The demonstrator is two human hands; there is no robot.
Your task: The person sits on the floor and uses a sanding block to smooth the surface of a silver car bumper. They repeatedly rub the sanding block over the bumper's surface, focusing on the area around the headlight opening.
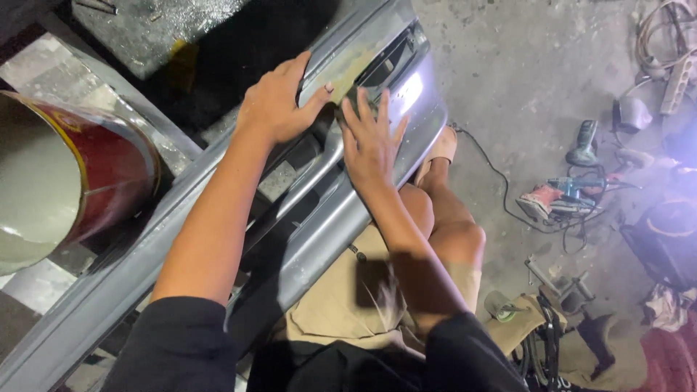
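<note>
Left hand (pixel 279 101), upper middle of the frame: laid over the top edge of a grey car bumper (pixel 319 210), fingers loosely curled, thumb hooked round the edge beside a yellowish filler patch (pixel 352 69). Right hand (pixel 370 141) just beside it: flat and open, fingers spread, palm pressed on the bumper face; whether anything lies under the palm cannot be told. Bumper itself running diagonally from lower left to upper middle, resting across the lap, lower end cut off by the frame edge. Dark openings in the bumper, contents too shadowed to read.

Below the hands: black sleeves, tan shorts, a bare knee (pixel 457 236), one foot in a sandal (pixel 439 149) on the floor. Left edge: a large red drum (pixel 109 170) with a pale inside, partly out of view. Right side: dusty concrete floor (pixel 523 72), a red and teal power sander (pixel 559 197) with its black cord trailing, a dark handheld tool (pixel 584 141), a tangle of cables at the upper right. Far right washed out by glare; lower right a cluttered heap of rags and metal, hard to make out.
</note>
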